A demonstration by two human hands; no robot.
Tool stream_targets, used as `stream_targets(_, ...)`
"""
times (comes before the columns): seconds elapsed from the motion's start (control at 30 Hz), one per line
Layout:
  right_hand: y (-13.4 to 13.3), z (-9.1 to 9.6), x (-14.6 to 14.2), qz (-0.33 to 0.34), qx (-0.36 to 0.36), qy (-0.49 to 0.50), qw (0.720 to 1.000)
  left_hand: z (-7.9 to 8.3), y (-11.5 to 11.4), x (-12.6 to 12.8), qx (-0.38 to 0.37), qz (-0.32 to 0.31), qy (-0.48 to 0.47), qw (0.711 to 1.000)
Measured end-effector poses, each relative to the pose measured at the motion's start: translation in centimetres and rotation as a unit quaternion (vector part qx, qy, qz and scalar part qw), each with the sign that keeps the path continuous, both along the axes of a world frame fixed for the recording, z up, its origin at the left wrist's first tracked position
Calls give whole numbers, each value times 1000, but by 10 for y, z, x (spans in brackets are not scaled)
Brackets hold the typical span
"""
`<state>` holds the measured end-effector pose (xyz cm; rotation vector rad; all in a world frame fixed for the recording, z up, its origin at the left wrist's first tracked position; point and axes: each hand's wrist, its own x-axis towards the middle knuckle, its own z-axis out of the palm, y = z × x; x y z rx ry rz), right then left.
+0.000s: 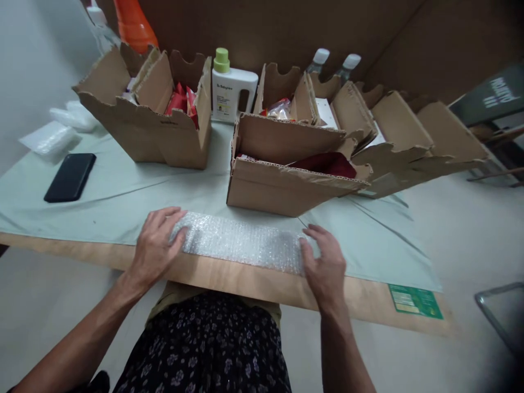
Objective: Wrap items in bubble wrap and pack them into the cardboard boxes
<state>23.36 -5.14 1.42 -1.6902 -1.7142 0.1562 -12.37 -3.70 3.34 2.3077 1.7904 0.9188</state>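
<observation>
A folded strip of clear bubble wrap lies flat along the front edge of the cloth-covered table. At its left end is my left hand, fingers spread and curved, with the thumb apart from them at the edge of the wrap. My right hand is at the opposite end, its thumb and fingers also apart around the corner of the strip. Both hands look open, and neither visibly pinches the wrap. Whether every fingertip touches it is hard to see.
Behind the wrap stands a narrow cardboard box with dark red contents. More cardboard boxes flank a white bottle with a green cap. A black phone and bundled plastic wrap lie left. A green card is at the right edge.
</observation>
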Motion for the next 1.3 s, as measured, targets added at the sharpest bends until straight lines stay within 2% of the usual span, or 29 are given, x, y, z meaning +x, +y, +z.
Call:
stream_targets(0.07,-4,3,-40,103,-7,-21,994,-3,-2,13,5,-58,16,998)
stream_targets(0.17,-2,1,-96,270,-51,-75,959,-16,0,28,-37,-100,55,993)
stream_targets(0.23,0,-5,-108,315,-81,-112,939,-25,3,30,-63,-105,85,989)
stream_targets(0.27,0,-9,-102,310,-89,-124,938,-27,4,29,-68,-105,96,988)
stream_targets(0.33,-5,-19,-69,251,-100,-139,953,-30,6,27,-66,-107,109,986)
stream_targets(0.43,-24,-28,10,84,-105,-156,979,-29,6,24,-60,-112,116,985)
stream_targets(0.53,-43,-23,71,-72,-95,-172,978,-29,7,23,-58,-123,93,986)
stream_targets(0.6,-47,-15,84,-102,-76,-164,978,-28,8,20,-49,-120,64,989)
stream_targets(0.67,-38,-8,76,-63,-56,-145,986,-26,7,12,-29,-79,52,995)
stream_targets(0.73,-20,-6,57,4,-46,-137,989,-24,6,0,-12,4,75,997)
stream_targets(0.83,11,-10,31,60,-58,-176,981,-22,1,-15,-38,112,139,983)
stream_targets(0.97,28,-20,22,90,-83,-225,967,-29,-4,-13,-71,129,137,979)
stream_targets(1.03,24,-16,26,99,-81,-207,970,-33,-3,-7,-63,121,102,985)
stream_targets(1.13,7,4,30,93,-113,-123,982,-31,-1,-8,-70,107,29,991)
stream_targets(1.2,-10,19,24,99,-176,-38,979,-22,5,-19,-109,108,-23,988)
stream_targets(1.3,-36,31,-3,146,-262,104,948,0,25,-37,-143,130,-40,980)
